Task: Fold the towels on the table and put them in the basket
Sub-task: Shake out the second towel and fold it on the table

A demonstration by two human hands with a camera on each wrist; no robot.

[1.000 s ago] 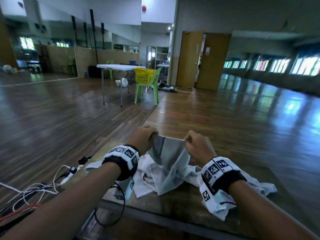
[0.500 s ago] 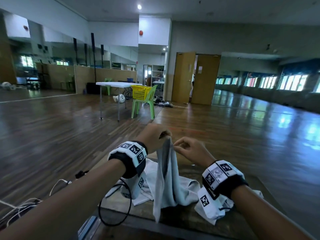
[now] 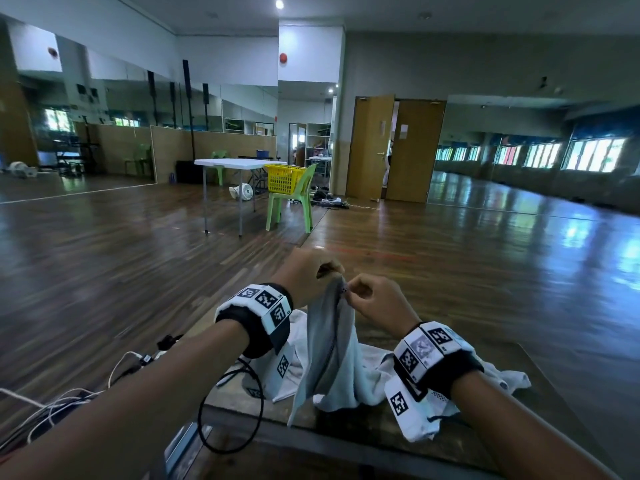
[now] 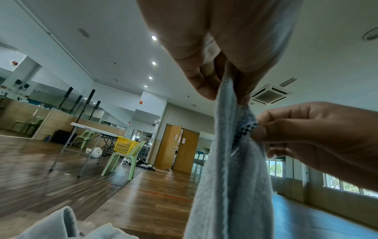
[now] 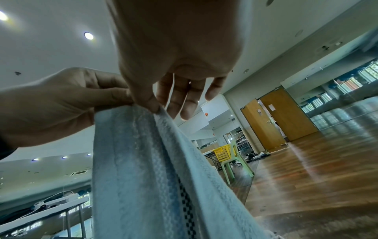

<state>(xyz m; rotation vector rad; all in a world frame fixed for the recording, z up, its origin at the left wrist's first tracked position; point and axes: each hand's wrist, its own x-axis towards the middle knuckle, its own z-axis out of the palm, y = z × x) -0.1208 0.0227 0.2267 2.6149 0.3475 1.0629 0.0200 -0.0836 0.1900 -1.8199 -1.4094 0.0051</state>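
A pale blue towel (image 3: 332, 337) with a dark checked stripe hangs folded lengthwise above the brown table (image 3: 485, 441). My left hand (image 3: 311, 271) grips its top edge, and my right hand (image 3: 374, 299) pinches the same top edge right beside it. In the left wrist view the towel (image 4: 231, 177) drops from my left hand's fingers (image 4: 204, 77), with the right hand (image 4: 317, 137) pinching at the stripe. The right wrist view has the towel (image 5: 143, 169) hanging under my thumb. More pale towels (image 3: 374, 368) lie crumpled on the table. A yellow basket (image 3: 284, 178) sits far off on a green chair (image 3: 294, 199).
A white folding table (image 3: 239, 164) stands beside the chair across the wooden floor. Cables (image 3: 69, 396) lie on the floor at the left, and a black cable loop (image 3: 230, 410) hangs at the table's near-left corner. Wooden doors (image 3: 394, 150) are at the back.
My hands have come together, bringing the towel's two top corners side by side. The towel, spread wide a second ago, now hangs as a narrow folded strip.
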